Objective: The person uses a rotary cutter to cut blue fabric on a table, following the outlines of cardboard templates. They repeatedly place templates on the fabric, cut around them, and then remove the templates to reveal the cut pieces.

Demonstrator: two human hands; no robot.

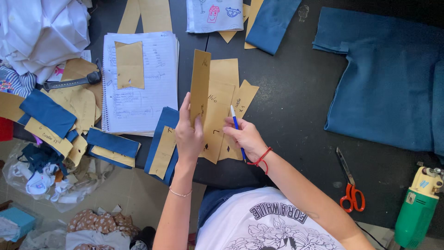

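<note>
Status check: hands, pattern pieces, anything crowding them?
Left hand lifts a tan paper strip. Right hand holds a blue pen over tan pattern pieces. Notebook close by.

The person wore a white T-shirt with a dark printed flower drawing and lettering on its front, above dark blue trousers. A red cord bracelet circled the right wrist; a thin beaded bracelet circled the left. Both forearms were bare.

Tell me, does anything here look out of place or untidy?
Yes. A blue fabric piece with a brown paper pattern hangs over the table edge beside the left hand. Fabric scraps lie scattered on the floor. The right hand holds a pen normally.
</note>
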